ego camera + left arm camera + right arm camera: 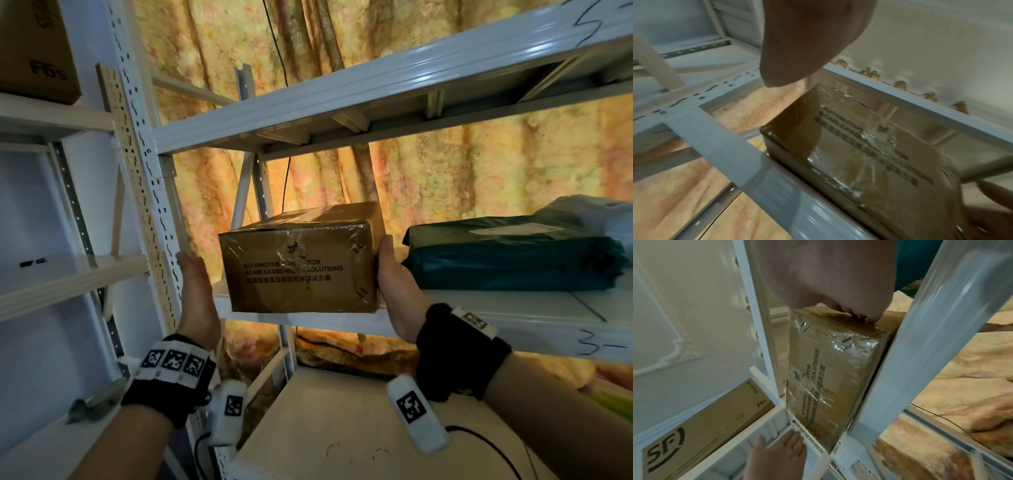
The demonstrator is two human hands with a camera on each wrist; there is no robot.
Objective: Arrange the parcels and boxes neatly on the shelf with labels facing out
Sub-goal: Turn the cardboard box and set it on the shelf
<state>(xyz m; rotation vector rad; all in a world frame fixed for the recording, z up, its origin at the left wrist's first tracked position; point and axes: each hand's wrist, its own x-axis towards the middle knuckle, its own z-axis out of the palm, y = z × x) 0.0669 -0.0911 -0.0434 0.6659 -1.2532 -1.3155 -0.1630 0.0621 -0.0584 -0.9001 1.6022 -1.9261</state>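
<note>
box (301, 260) – at shelf (479, 310) front-left corner, long axis along front edge, print outward | right hand (397, 291) grip clamped on right end | left hand (197, 294) flat, apart, beside left end

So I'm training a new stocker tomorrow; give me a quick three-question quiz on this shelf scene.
1. True or false: the printed side of the cardboard box faces out.
2. What lies right of the box? A) green parcel B) bottle C) basket
3. Which hand touches the box?

Key
1. True.
2. A.
3. The right hand, at its right side; the left hand is off it.
</note>
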